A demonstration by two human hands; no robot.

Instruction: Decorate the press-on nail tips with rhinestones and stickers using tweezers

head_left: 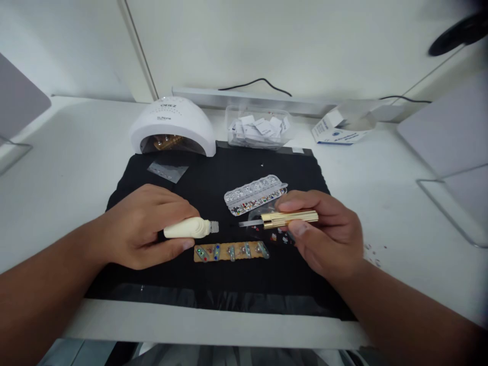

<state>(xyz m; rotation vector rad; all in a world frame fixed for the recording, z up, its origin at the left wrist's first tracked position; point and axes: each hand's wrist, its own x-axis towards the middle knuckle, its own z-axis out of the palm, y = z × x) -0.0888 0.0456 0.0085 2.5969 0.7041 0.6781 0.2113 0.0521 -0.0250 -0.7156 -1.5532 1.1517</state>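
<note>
My left hand (152,226) is closed around a cream nail polish bottle (186,228), tipped on its side with its clear neck pointing right. Between the thumb and fingers of my right hand (324,231) is a gold brush cap (292,219). Its brush (249,223) points left toward the bottle neck, a small gap apart. Below them on the black mat lies a brown strip (238,251) bearing several decorated nail tips (232,252). An open rhinestone case (255,194) rests behind the brush. Loose bits (280,237) by my right hand are partly covered.
A white nail lamp (173,122) stands at the back left with another brown strip (168,142) inside. Behind the mat (213,178) are a clear tub of white packets (259,127) and an open carton (339,127). A small clear bag (169,171) lies before the lamp.
</note>
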